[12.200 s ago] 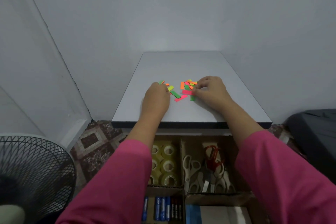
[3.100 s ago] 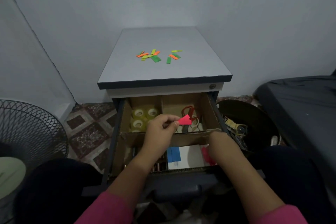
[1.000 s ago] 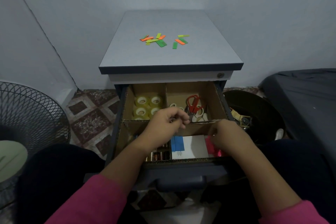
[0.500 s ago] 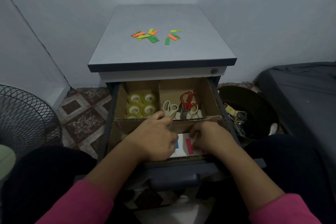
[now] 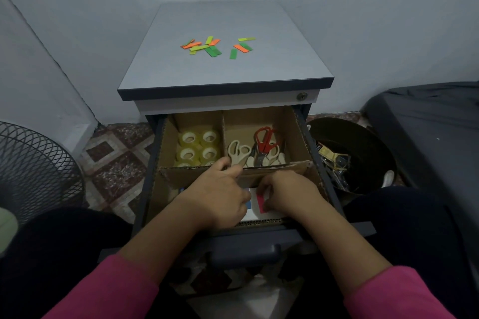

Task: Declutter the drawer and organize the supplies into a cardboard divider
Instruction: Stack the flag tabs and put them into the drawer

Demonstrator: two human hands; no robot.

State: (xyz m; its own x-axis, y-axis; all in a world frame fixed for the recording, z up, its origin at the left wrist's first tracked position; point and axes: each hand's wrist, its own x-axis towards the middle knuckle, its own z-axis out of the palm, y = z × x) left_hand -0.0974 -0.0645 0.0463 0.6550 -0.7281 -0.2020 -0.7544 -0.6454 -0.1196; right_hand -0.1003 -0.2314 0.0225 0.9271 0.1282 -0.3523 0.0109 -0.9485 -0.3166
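Observation:
The drawer [image 5: 246, 237] is pulled open with a cardboard divider [image 5: 298, 132] inside it. Tape rolls [image 5: 198, 146] fill the rear left compartment, and several scissors [image 5: 255, 149] lie in the rear right one. Both hands are in the front right compartment, over a white box [image 5: 255, 211]. My right hand [image 5: 289, 194] pinches pink paper strips [image 5: 261, 203] against the box. My left hand [image 5: 220, 198] is beside it with its fingers bent downward and one finger on the divider's cross wall; what its fingertips touch is hidden. Green, orange and yellow strips [image 5: 212, 46] lie scattered on the cabinet top [image 5: 225, 70].
A dark round bin [image 5: 355, 158] with scraps stands right of the drawer, beside a dark mattress [image 5: 427, 122]. A wire fan guard [image 5: 33, 171] is at the left on the patterned floor. My knees flank the drawer front.
The pink strips went from the cabinet top into the drawer. Over the last second my hands lowered into the front right compartment, and the right one set the pink strips on the white box.

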